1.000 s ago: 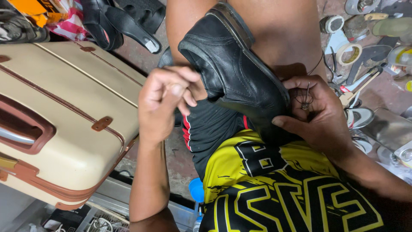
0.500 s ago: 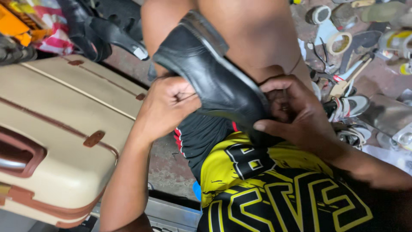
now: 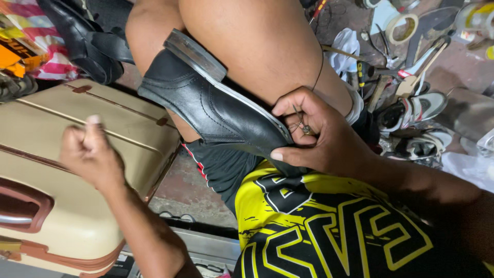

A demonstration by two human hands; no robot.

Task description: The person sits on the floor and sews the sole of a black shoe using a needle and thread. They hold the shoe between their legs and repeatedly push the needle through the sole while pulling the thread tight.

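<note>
Shoe [image 3: 206, 103] of black leather lies sole-up across the person's bare thigh, its toe end clamped by the right hand [image 3: 319, 139]: thumb below the upper, fingers curled over the sole edge, so the hand is closed firmly on it. Pinched between those same fingers is what looks like a small needle [image 3: 306, 128], with a dark thread [image 3: 319, 72] running up from the grip over the thigh. The left hand [image 3: 90, 149] is closed in a fist well away from the shoe, above the cream suitcase [image 3: 77, 170]; whether it has the thread's other end wound inside I cannot tell.

2 risks seem likeliest from here. First, the needle sits right against the fingertips and just above bare skin, so a slip under tension could prick either. Second, the heel end, on the far side from the grip, is unsupported apart from resting on the thigh; a strong pull could twist the shoe out of line or tear a stitch hole at the sole edge. A snapped or tangled thread also seems possible if the pull runs at an angle to the seam.

Beyond the grip, tape rolls [image 3: 401, 25] and tools [image 3: 411, 67] crowd the ground near a white sneaker [image 3: 417, 108].
</note>
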